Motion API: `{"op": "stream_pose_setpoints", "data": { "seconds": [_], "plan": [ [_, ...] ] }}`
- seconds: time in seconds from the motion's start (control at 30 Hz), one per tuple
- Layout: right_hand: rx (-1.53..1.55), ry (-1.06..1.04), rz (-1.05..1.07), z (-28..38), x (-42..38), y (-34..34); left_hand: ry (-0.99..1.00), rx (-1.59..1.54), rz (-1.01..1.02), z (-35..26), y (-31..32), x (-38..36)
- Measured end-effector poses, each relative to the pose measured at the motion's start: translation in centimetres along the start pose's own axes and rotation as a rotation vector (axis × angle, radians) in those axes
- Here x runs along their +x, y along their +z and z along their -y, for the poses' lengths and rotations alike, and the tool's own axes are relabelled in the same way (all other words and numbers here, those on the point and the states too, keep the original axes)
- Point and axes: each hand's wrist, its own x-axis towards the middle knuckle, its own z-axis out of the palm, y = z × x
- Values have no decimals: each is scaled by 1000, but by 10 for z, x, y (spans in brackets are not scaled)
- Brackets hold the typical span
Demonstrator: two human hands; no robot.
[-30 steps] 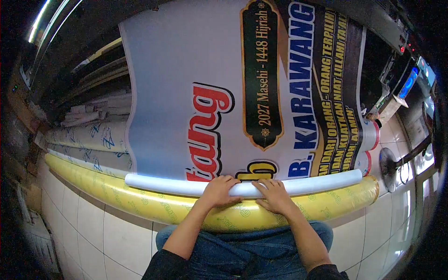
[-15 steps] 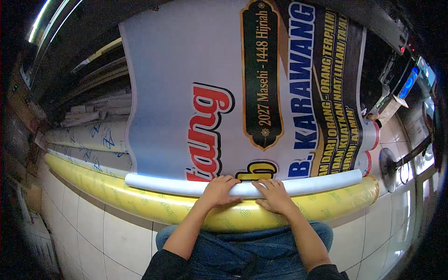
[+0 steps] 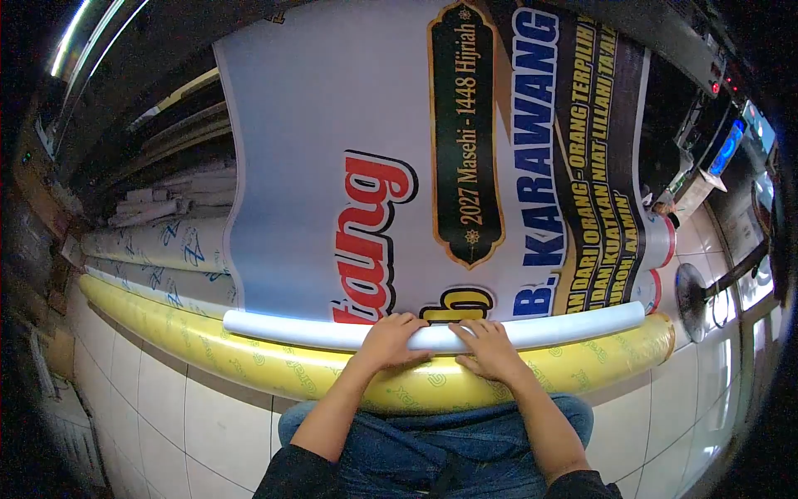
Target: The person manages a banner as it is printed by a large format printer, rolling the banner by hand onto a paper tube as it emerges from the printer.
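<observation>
A printed banner [image 3: 307, 166] hangs down in front of me, its lower end wound into a white roll [image 3: 565, 330]. My left hand [image 3: 392, 342] is closed around the roll left of its middle, fingertips on top. Just to the right, my right hand [image 3: 485, 349] grips the same roll, its fingers over the top and its thumb in front. The white roll lies along the top of a long yellow wrapped roll [image 3: 274, 363], which rests across my lap side.
White wrapped rolls [image 3: 150, 243] lie at the left, with smaller paper rolls [image 3: 148, 205] above them. A black fan [image 3: 692, 301] stands at the right on the tiled floor [image 3: 208, 416]. A lit blue screen [image 3: 727, 148] is at upper right.
The banner's print has shifted slightly downward at the top, with a bit more dark lettering showing at the upper left. Both hands stay in place on the white roll.
</observation>
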Motion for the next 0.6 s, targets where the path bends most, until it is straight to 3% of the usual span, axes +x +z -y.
{"op": "stream_pose_setpoints", "data": {
  "seconds": [0.6],
  "plan": [
    [18,18,4,0,0,0,-40,-2,76,0,-2,1]
  ]
}}
